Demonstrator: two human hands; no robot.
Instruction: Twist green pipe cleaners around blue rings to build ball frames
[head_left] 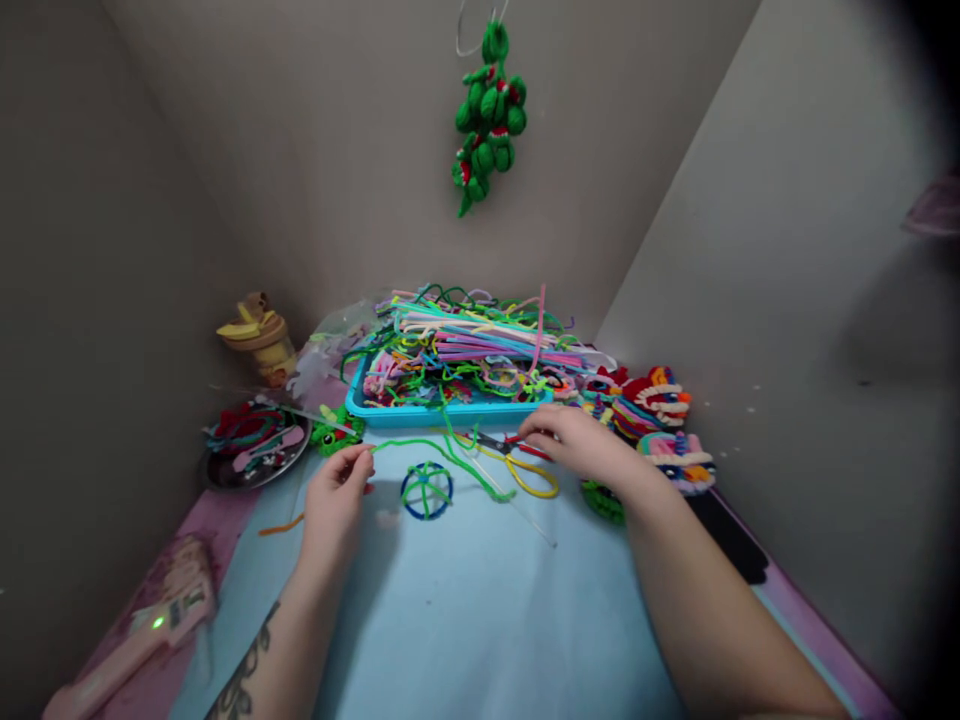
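My left hand (341, 485) pinches one end of a long green pipe cleaner (409, 443), which runs right across the blue mat. Over by the scissors (534, 478), my right hand (570, 437) hovers with fingers curved and apart, its fingertips close to the red part of the handles; whether they touch is unclear. The scissors lie with blades pointing left and one yellow loop toward me. Between my hands rests a small wheel shape (427, 490) of a blue ring with green spokes. A thin pale stick (525, 515) lies beside the scissors.
Behind stands a blue tray (450, 412) heaped with pipe cleaners. A metal bowl (259, 455) and a green figure (334, 432) sit left; a pink glue gun (142, 630) lies front left. Colourful pipe-cleaner pieces (652, 405) are piled right. A green ornament (487, 120) hangs above.
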